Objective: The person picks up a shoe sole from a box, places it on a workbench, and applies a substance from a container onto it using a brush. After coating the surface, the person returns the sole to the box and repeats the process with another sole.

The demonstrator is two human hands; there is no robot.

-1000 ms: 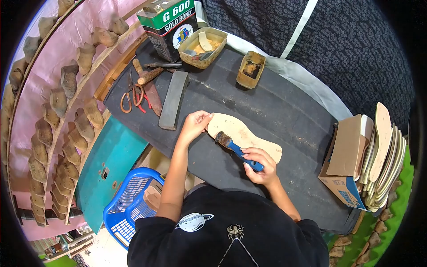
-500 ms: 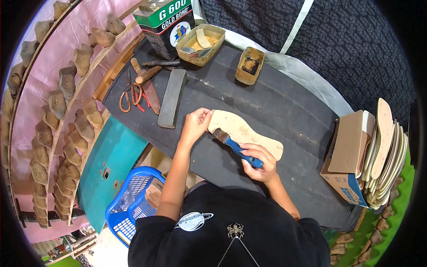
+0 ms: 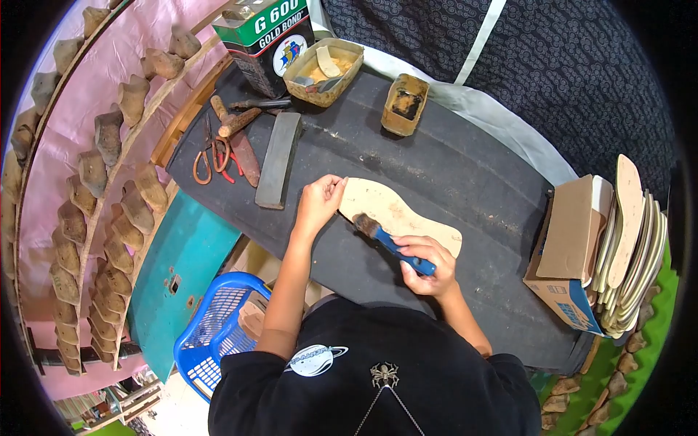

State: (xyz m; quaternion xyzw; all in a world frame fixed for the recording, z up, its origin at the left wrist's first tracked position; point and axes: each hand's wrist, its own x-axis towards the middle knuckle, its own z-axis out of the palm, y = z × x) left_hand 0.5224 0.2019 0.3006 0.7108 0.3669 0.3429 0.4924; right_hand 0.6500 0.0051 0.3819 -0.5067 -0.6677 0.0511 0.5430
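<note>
A pale, sole-shaped insole [image 3: 392,211] lies flat on the dark work table, with a few small marks on its face. My left hand [image 3: 321,203] pinches its wide end at the upper left between thumb and fingers. My right hand [image 3: 429,266] is wrapped round the blue handle of a brush [image 3: 392,245]. The brush's dark bristles rest on or just over the insole's lower edge, near the wide end; whether they touch cannot be told.
Left of my hands are a grey block [image 3: 279,161], scissors [image 3: 209,155] and a hammer [image 3: 234,120]. Behind stand a Gold Bond can [image 3: 262,45], a glue-crusted tray [image 3: 324,71] and a small stained container [image 3: 405,105]. At right, a cardboard box [image 3: 563,240] adjoins stacked insoles [image 3: 629,247].
My right hand and the brush have shifted slightly right and down, the bristles moving along the insole's lower edge. My left hand still holds the wide end.
</note>
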